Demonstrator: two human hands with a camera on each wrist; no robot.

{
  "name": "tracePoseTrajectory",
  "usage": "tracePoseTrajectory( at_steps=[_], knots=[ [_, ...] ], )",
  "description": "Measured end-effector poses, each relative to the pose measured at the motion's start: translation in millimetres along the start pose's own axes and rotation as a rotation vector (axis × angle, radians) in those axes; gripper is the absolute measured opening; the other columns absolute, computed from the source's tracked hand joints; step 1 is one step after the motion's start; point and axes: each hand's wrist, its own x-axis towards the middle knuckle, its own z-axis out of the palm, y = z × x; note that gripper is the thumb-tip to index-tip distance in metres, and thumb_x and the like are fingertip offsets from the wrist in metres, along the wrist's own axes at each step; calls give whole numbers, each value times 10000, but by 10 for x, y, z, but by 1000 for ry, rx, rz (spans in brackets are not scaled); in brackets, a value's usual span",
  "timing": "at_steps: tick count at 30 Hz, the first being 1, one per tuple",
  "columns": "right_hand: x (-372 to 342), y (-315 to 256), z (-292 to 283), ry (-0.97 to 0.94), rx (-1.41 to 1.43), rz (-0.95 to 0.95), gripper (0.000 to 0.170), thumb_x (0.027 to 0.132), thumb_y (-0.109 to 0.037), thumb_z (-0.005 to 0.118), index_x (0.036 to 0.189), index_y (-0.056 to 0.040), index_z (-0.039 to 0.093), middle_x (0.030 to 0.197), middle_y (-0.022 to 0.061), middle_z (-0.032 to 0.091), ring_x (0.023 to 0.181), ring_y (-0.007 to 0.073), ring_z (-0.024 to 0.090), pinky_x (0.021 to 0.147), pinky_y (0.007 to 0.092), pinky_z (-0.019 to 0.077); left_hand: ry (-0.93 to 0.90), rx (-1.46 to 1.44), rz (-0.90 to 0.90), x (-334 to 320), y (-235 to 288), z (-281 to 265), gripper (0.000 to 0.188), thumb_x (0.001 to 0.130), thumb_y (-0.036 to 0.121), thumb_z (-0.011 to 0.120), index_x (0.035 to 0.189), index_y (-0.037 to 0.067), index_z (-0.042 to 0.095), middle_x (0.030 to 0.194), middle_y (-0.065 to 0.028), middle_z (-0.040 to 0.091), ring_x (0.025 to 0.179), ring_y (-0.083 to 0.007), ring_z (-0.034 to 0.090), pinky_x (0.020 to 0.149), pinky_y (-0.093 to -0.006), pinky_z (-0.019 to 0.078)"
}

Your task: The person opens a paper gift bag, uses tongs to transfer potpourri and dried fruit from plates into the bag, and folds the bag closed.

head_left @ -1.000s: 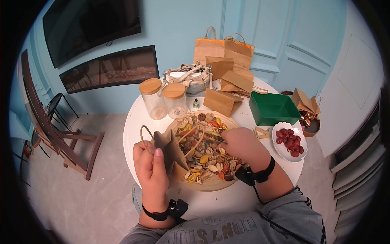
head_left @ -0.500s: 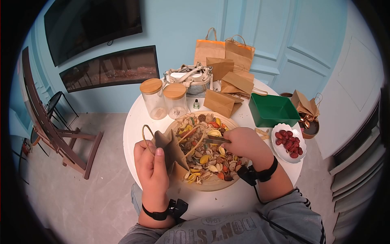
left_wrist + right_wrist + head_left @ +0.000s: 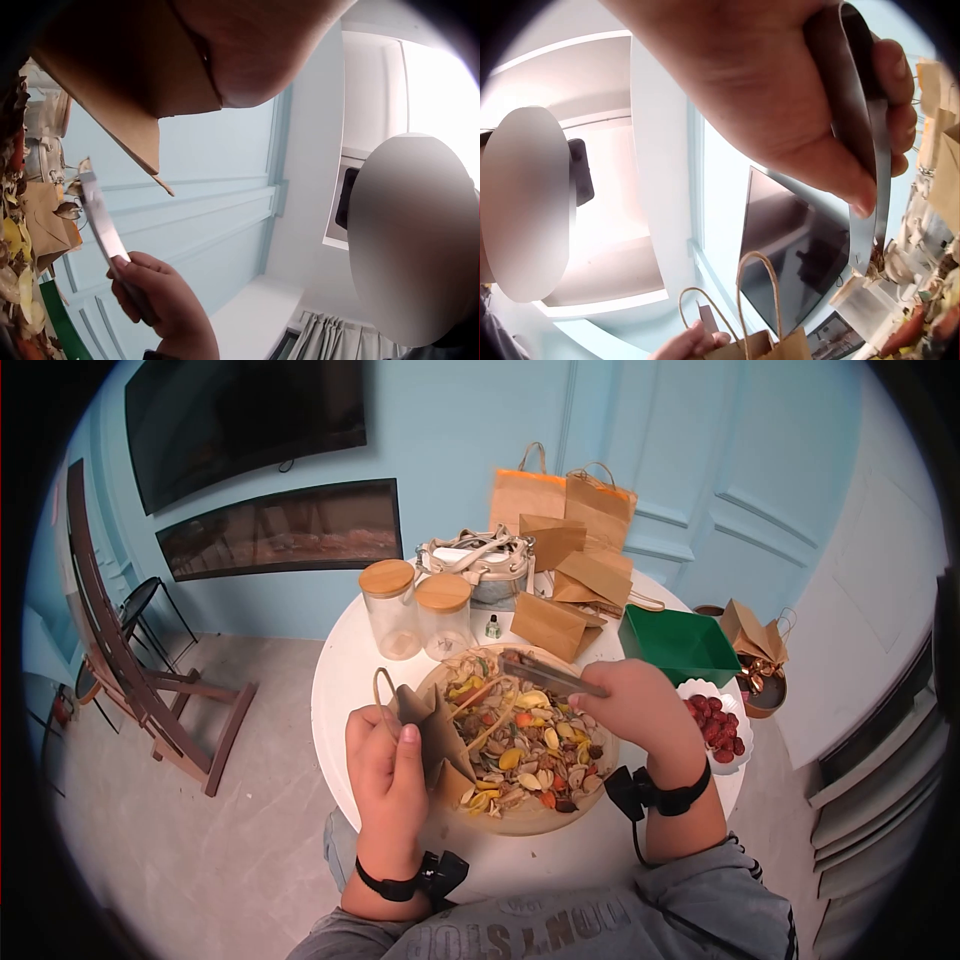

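Observation:
My left hand (image 3: 388,775) grips the near side of a small brown paper bag (image 3: 433,735), its mouth opening towards the right. The bag stands over the left edge of a round tray (image 3: 505,827) heaped with mixed dried flowers and pods (image 3: 540,745). In my right hand (image 3: 642,705) is a pair of metal tongs (image 3: 550,676), raised over the far part of the heap. Seen from the right wrist, the thumb and fingers squeeze the tongs, and a small brown dried piece (image 3: 875,262) sits between the tips.
Two lidded glass jars (image 3: 392,615), a handbag (image 3: 490,565) and a tiny green bottle (image 3: 493,627) stand behind the tray. Brown paper bags (image 3: 555,625) lie at the back. To the right are a green bin (image 3: 680,645) and red dates (image 3: 715,725) on a white plate.
My right hand has lifted from the heap, and the tongs now point left and show a piece at their tips. The left hand keeps its hold on the bag. The head view has tilted slightly.

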Motion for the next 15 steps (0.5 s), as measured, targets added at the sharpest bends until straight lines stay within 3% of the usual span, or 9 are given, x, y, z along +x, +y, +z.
tracePoseTrajectory(
  at_steps=[3,6,7,8,10,11,15],
  knots=[
    [12,-179,-253,146,-9,-11,299,801,-309,661,750,-21,595,681,183,581,709,372,588,627,445,458,-2,23,16,-3,-22,-1,162,882,71,552,758,-30,523,870,-115,494,819,-238,474,748,-307,396],
    [-18,-431,-514,162,91,-23,302,794,-292,673,723,-17,572,660,179,564,698,370,583,613,452,447,7,30,18,4,1,-9,166,884,76,556,758,-28,527,866,-111,494,814,-241,474,745,-308,397],
    [-40,-491,-536,203,41,-110,289,793,-282,680,728,-27,561,638,165,551,675,361,580,589,455,434,20,13,-1,2,7,-9,164,885,74,554,760,-28,530,863,-110,493,814,-240,474,741,-308,397],
    [-64,-538,-517,202,44,-117,289,793,-282,680,728,-27,561,638,165,551,675,361,580,589,455,434,32,-4,-20,1,5,-17,161,887,73,552,762,-27,533,860,-108,493,814,-238,473,737,-308,397],
    [-144,-635,-442,200,59,-310,325,782,-293,701,715,-22,536,590,126,481,537,310,501,502,388,369,27,8,12,-9,-39,-38,126,901,59,541,814,-31,532,893,-88,486,814,-201,460,738,-280,385],
    [-204,-703,-435,143,43,-302,339,777,-309,709,715,-27,531,590,112,489,532,303,504,502,390,368,16,16,43,-13,-60,-50,94,916,45,530,865,-34,531,925,-69,480,814,-164,447,739,-252,374],
    [-310,-725,-446,88,67,-236,312,788,-329,695,763,-47,565,632,141,565,620,354,576,557,421,441,15,20,71,-12,-62,-83,75,911,20,519,867,-38,540,920,-72,482,806,-167,455,725,-252,381]
  ],
)
